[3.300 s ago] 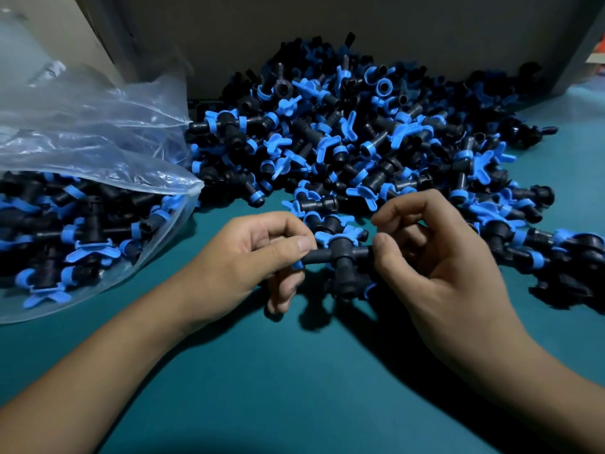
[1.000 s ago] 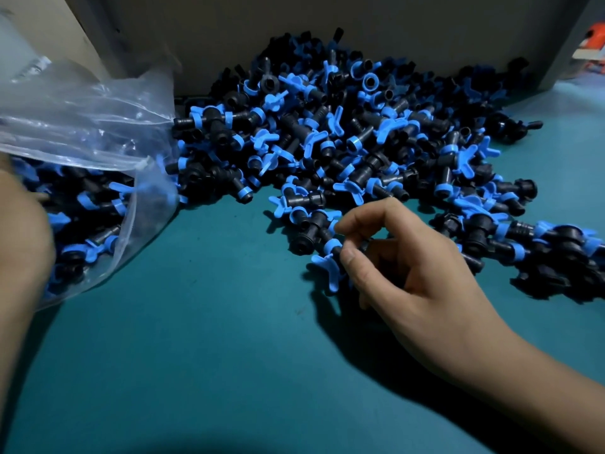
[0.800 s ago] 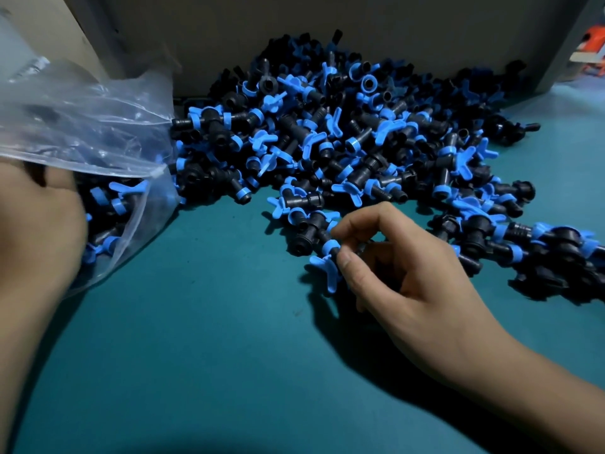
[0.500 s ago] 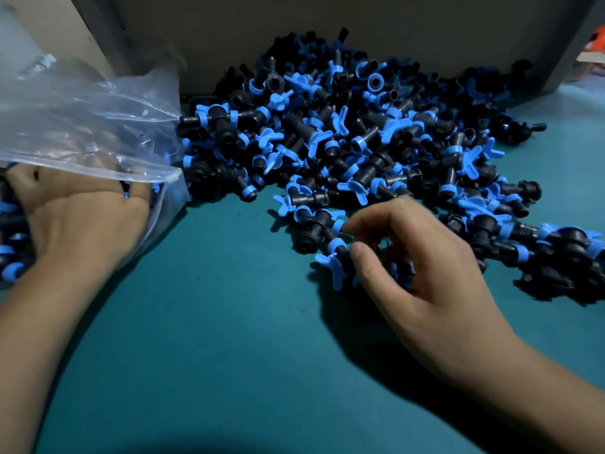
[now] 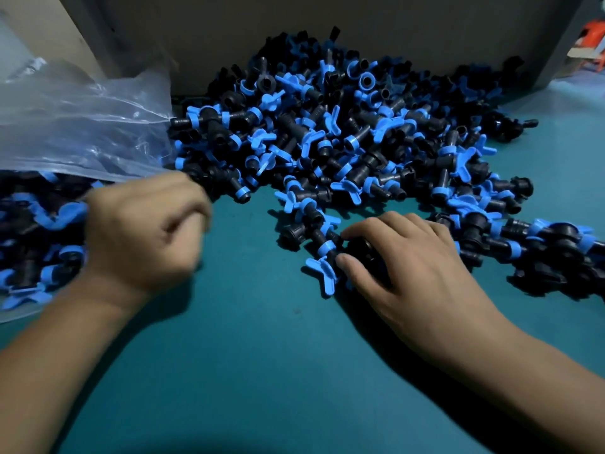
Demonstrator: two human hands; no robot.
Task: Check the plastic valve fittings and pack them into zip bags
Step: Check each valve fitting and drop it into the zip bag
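A big pile of black valve fittings with blue wing handles (image 5: 343, 132) lies on the teal table (image 5: 262, 371) against the back wall. A clear zip bag (image 5: 82, 126) lies at the left, its mouth towards the pile, with many fittings (image 5: 32, 231) inside. My left hand (image 5: 144, 234) is blurred just outside the bag mouth, fingers curled, with nothing visible in it. My right hand (image 5: 412, 270) lies palm down at the pile's front edge. Its thumb and fingers grip a black fitting (image 5: 360, 250) that rests on the table beside a blue wing handle (image 5: 322, 273).
A grey wall panel (image 5: 327, 14) closes off the back. An orange object (image 5: 592, 37) sits beyond the panel's right end. More fittings trail along the right edge (image 5: 556, 250). Bare teal surface lies in front of both hands.
My left hand has come out of the bag and moved right, towards the middle. My right hand has lowered and closed round a fitting at the pile's front edge.
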